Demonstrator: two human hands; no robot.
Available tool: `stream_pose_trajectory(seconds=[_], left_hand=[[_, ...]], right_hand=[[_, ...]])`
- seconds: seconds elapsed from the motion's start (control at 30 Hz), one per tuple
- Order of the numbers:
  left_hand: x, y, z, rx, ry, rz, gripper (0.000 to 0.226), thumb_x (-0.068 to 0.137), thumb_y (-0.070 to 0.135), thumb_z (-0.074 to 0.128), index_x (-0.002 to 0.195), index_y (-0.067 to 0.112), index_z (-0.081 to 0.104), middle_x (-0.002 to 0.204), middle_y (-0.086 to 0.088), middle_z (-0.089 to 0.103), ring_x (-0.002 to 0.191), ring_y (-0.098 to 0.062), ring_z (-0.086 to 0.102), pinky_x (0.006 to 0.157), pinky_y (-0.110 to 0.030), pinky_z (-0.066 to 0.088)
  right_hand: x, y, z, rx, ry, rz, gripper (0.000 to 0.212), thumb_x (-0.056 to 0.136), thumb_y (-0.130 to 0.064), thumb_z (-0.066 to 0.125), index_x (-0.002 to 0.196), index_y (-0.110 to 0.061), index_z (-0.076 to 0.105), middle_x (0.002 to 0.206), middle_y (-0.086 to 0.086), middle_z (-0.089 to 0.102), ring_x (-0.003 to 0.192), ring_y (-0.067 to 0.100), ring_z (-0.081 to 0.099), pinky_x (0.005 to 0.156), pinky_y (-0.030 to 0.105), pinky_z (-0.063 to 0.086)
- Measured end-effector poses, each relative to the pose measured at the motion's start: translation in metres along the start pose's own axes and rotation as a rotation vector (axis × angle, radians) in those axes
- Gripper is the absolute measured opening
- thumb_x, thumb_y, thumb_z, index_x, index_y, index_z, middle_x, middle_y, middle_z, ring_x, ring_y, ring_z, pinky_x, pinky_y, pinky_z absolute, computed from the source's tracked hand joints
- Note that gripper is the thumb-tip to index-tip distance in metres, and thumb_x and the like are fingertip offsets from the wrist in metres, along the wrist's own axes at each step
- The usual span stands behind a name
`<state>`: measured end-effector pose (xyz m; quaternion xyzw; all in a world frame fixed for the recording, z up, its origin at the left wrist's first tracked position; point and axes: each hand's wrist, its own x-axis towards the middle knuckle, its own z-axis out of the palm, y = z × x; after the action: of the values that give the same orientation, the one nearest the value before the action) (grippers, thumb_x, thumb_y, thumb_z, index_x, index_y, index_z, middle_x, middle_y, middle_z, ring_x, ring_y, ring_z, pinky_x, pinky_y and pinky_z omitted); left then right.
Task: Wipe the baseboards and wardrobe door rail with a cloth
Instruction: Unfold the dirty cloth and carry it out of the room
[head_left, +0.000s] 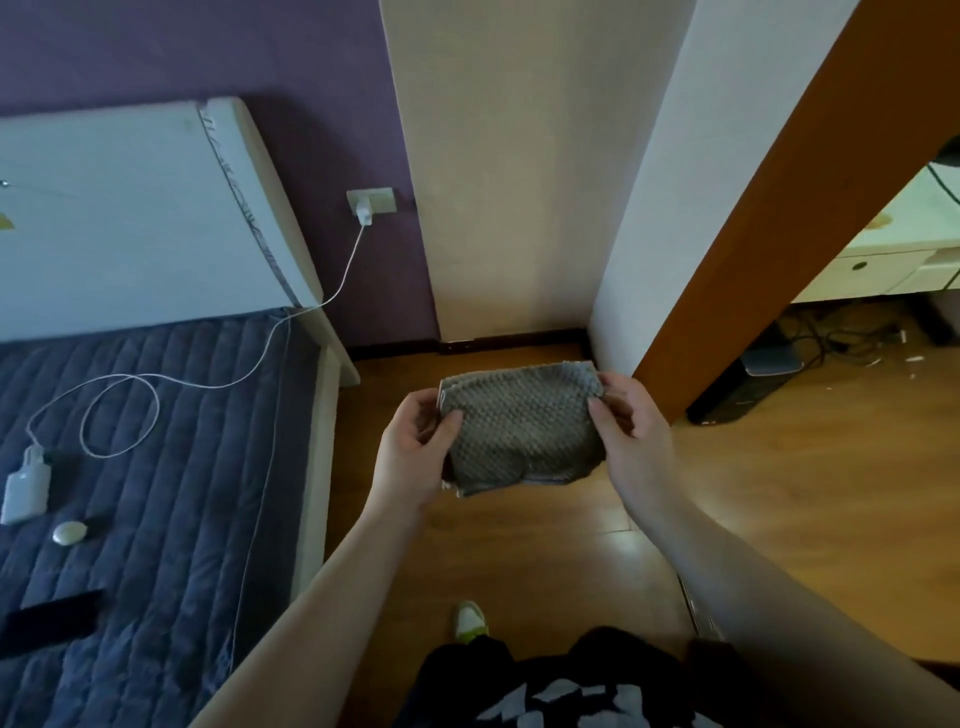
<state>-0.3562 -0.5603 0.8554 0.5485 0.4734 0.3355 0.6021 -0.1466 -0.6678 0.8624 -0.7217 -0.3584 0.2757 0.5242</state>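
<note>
A grey, bumpy-textured cloth (522, 426) is stretched out folded between both hands, above the wooden floor. My left hand (413, 452) grips its left edge, thumb on top. My right hand (631, 431) pinches its upper right corner and right edge. A dark brown baseboard (514, 340) runs along the foot of the beige wall ahead, and continues under the purple wall to the left. No wardrobe rail can be made out.
A bed (156, 467) with a blue quilt fills the left, with a charger cable (322, 301) running to a wall socket (371, 200). An orange-brown door frame (779, 218) slants on the right. A dark computer case (748, 384) and cables sit beyond it.
</note>
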Motion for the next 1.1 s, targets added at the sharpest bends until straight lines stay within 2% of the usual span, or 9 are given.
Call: stream_pose_trajectory(seconds=[0.1, 0.17, 0.3, 0.43, 0.57, 0.63, 0.77, 0.93, 1.1], left_hand=[[0.038, 0.007, 0.008, -0.054, -0.062, -0.035, 0.034, 0.079, 0.048, 0.066, 0.110, 0.037, 0.063, 0.110, 0.014, 0.071, 0.105, -0.008, 0.068, 0.081, -0.030, 0.060], [0.062, 0.011, 0.018, -0.033, -0.081, -0.035, 0.029, 0.081, 0.051, 0.064, 0.106, 0.037, 0.065, 0.107, 0.013, 0.072, 0.102, -0.008, 0.069, 0.080, -0.032, 0.060], [0.115, 0.012, 0.047, -0.064, -0.101, -0.074, 0.009, 0.093, 0.039, 0.062, 0.097, 0.043, 0.070, 0.106, 0.011, 0.073, 0.099, -0.008, 0.070, 0.076, -0.027, 0.059], [0.164, 0.015, 0.078, -0.126, -0.052, -0.181, 0.013, 0.098, 0.034, 0.058, 0.107, 0.036, 0.067, 0.106, 0.011, 0.072, 0.098, -0.008, 0.070, 0.072, -0.025, 0.058], [0.211, 0.020, 0.096, -0.178, -0.032, -0.334, 0.023, 0.097, 0.031, 0.058, 0.119, 0.025, 0.062, 0.111, 0.004, 0.072, 0.100, -0.013, 0.071, 0.075, -0.029, 0.059], [0.233, 0.023, 0.099, -0.227, -0.041, -0.394, 0.027, 0.096, 0.028, 0.061, 0.122, 0.021, 0.061, 0.116, 0.001, 0.071, 0.104, -0.017, 0.070, 0.078, -0.033, 0.059], [0.266, 0.017, 0.103, -0.351, -0.074, -0.423, 0.037, 0.086, 0.018, 0.068, 0.122, 0.020, 0.061, 0.113, -0.002, 0.072, 0.104, -0.021, 0.070, 0.078, -0.038, 0.060], [0.314, 0.004, 0.097, -0.296, -0.015, -0.369, 0.026, 0.097, 0.013, 0.058, 0.107, 0.034, 0.069, 0.106, 0.007, 0.072, 0.098, -0.011, 0.070, 0.072, -0.027, 0.059], [0.371, 0.002, 0.087, -0.128, -0.072, -0.299, 0.039, 0.101, 0.022, 0.054, 0.097, 0.060, 0.057, 0.106, 0.021, 0.067, 0.099, 0.000, 0.066, 0.069, -0.017, 0.056]], right_hand=[[0.026, -0.006, -0.004, -0.004, 0.038, 0.041, 0.032, 0.100, -0.032, 0.052, 0.110, -0.062, 0.050, 0.113, -0.038, 0.056, 0.111, -0.013, 0.052, 0.079, 0.007, 0.048], [0.047, -0.005, -0.009, -0.030, 0.058, 0.054, 0.032, 0.101, -0.032, 0.052, 0.108, -0.063, 0.050, 0.112, -0.041, 0.055, 0.110, -0.015, 0.051, 0.079, 0.008, 0.047], [0.096, 0.011, -0.019, 0.019, 0.086, 0.088, 0.030, 0.101, -0.029, 0.052, 0.108, -0.058, 0.053, 0.108, -0.038, 0.059, 0.106, -0.014, 0.054, 0.077, 0.006, 0.048], [0.153, 0.023, -0.024, 0.038, 0.033, 0.141, 0.023, 0.101, -0.031, 0.050, 0.118, -0.047, 0.052, 0.112, -0.033, 0.057, 0.111, -0.004, 0.054, 0.083, 0.009, 0.046], [0.204, 0.030, -0.027, 0.113, -0.031, 0.167, 0.028, 0.099, -0.033, 0.052, 0.120, -0.051, 0.054, 0.111, -0.036, 0.060, 0.107, -0.012, 0.055, 0.075, 0.004, 0.048], [0.223, 0.037, -0.027, 0.152, -0.083, 0.193, 0.036, 0.097, -0.029, 0.056, 0.130, -0.043, 0.055, 0.116, -0.030, 0.062, 0.108, -0.010, 0.057, 0.078, 0.009, 0.051], [0.266, 0.046, -0.023, 0.114, -0.157, 0.192, 0.042, 0.097, -0.021, 0.059, 0.136, -0.034, 0.056, 0.121, -0.024, 0.064, 0.114, -0.004, 0.058, 0.089, 0.018, 0.053], [0.324, 0.051, 0.007, 0.066, -0.063, 0.177, 0.036, 0.097, -0.025, 0.060, 0.131, -0.036, 0.060, 0.118, -0.031, 0.063, 0.111, -0.010, 0.056, 0.088, 0.008, 0.049], [0.367, 0.061, 0.054, -0.040, 0.105, 0.198, 0.033, 0.096, -0.027, 0.063, 0.128, -0.035, 0.063, 0.120, -0.029, 0.061, 0.113, -0.007, 0.056, 0.093, 0.014, 0.049]])
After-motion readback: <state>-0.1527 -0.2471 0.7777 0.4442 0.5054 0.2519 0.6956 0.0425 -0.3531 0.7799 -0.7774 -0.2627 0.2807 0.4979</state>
